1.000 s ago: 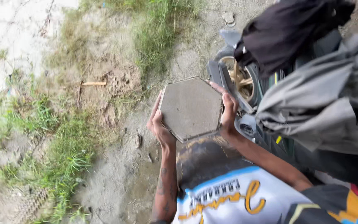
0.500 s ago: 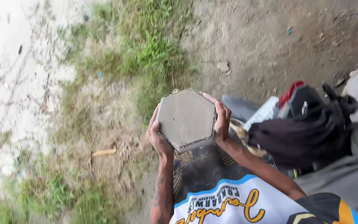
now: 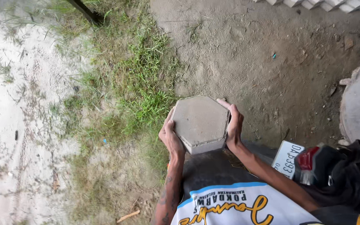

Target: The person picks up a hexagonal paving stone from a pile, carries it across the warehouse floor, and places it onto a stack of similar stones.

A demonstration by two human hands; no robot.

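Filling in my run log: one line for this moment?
left hand: grips hexagonal paver | right hand: grips opposite edge | below: grass, dirt

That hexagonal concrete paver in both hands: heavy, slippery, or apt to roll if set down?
The hexagonal paver looks thick and solid, so probably heavy; left hand and right hand both clasp it. Its matte, gritty face suggests good grip. Flat sides make rolling unlikely.

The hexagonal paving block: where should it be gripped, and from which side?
Grip the hexagonal paving block on two opposite side faces, coming in from left and right, as the left hand and right hand do now. Its flat top offers no hold, while the thick, straight side faces give the palms parallel surfaces to press against. It looks heavy, so two hands seem wise.
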